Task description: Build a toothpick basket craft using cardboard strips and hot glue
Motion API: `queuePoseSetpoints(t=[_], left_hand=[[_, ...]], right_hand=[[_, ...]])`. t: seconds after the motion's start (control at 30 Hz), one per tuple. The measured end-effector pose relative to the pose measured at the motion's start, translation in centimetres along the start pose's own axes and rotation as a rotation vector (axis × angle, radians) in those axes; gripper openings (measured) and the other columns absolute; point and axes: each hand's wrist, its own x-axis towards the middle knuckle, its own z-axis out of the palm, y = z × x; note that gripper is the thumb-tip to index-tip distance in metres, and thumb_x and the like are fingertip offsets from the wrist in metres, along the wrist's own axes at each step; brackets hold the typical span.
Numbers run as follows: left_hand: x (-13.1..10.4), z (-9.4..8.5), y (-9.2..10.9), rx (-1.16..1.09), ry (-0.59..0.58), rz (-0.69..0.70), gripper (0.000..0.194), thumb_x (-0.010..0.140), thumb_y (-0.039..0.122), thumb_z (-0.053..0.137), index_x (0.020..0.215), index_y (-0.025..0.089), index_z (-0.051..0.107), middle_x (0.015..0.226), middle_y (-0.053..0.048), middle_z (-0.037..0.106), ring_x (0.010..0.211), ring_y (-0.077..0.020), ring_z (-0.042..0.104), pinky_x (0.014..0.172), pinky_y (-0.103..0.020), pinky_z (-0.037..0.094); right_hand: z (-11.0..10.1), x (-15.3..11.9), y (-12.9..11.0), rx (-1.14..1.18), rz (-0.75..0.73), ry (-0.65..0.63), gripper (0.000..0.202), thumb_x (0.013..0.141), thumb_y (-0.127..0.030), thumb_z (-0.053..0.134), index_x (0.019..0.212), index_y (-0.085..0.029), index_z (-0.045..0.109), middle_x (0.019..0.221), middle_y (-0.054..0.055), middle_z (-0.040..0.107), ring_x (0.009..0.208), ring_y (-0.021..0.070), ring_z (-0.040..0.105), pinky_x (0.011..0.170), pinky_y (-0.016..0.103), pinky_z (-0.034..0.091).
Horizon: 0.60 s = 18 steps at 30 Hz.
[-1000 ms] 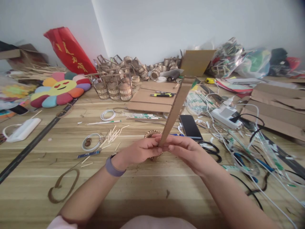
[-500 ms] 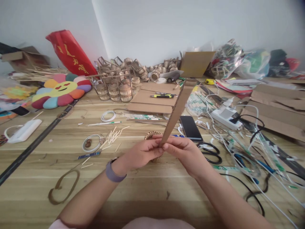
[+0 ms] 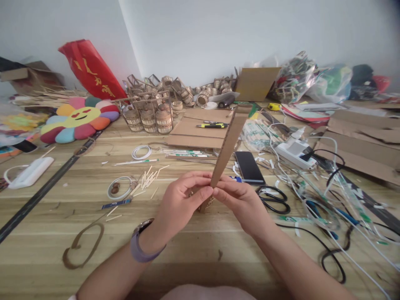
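Observation:
A long, narrow cardboard strip [image 3: 229, 143] stands tilted up and away from me, its lower end between both hands. My left hand [image 3: 186, 199], with a watch [image 3: 144, 239] on the wrist, pinches the strip's lower end from the left. From the right, my right hand [image 3: 239, 199] pinches the same end, thumbs nearly touching. Behind and under the fingers, a small round woven basket [image 3: 206, 205] sits on the table, mostly hidden; whether the strip touches it I cannot tell.
Black-handled scissors [image 3: 273, 199] and a phone [image 3: 249, 167] lie right of my hands. Short sticks [image 3: 149, 178] and a white tape ring [image 3: 120, 187] are to the left. Flat cardboard with a yellow cutter [image 3: 214, 126] lies ahead. Cables and a power strip [image 3: 295, 152] crowd the right.
My left hand has turned more upright, its thumb now pressing the strip's lower end. The strip has become slightly steeper, its top shifting left. The basket is more covered by my fingers.

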Motion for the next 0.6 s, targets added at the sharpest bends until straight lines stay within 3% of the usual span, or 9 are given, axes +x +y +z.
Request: queuePoseSetpoints(t=[0.23, 0.43, 0.6], left_hand=[[-0.2, 0.8, -0.2, -0.1, 0.032, -0.069, 0.011, 0.084, 0.029, 0.068, 0.087, 0.022, 0.077, 0.115, -0.006, 0.069, 0.107, -0.0233, 0.065, 0.096, -0.037, 0.052], [-0.3, 1.1, -0.6, -0.076, 0.065, -0.042, 0.012, 0.085, 0.029, 0.067, 0.087, 0.022, 0.076, 0.114, -0.007, 0.068, 0.11, -0.0235, 0.062, 0.1, -0.039, 0.048], [-0.4, 1.5, -0.9, -0.028, 0.112, 0.003, 0.014, 0.086, 0.03, 0.065, 0.086, 0.02, 0.074, 0.111, -0.008, 0.066, 0.109, -0.0231, 0.061, 0.095, -0.037, 0.05]], right_hand=[[-0.1, -0.2, -0.3, -0.06, -0.006, 0.018, 0.024, 0.081, -0.053, 0.071, 0.088, -0.032, 0.081, 0.12, 0.005, 0.072, 0.111, 0.0255, 0.064, 0.102, 0.042, 0.046], [-0.2, 0.0, -0.1, -0.124, -0.036, 0.042, 0.026, 0.08, -0.054, 0.07, 0.086, -0.03, 0.081, 0.117, 0.006, 0.073, 0.108, 0.0257, 0.065, 0.099, 0.042, 0.048], [-0.9, 0.1, -0.1, -0.283, -0.087, 0.083, 0.024, 0.081, -0.049, 0.071, 0.081, -0.027, 0.078, 0.115, 0.008, 0.073, 0.11, 0.0265, 0.065, 0.099, 0.043, 0.048]])
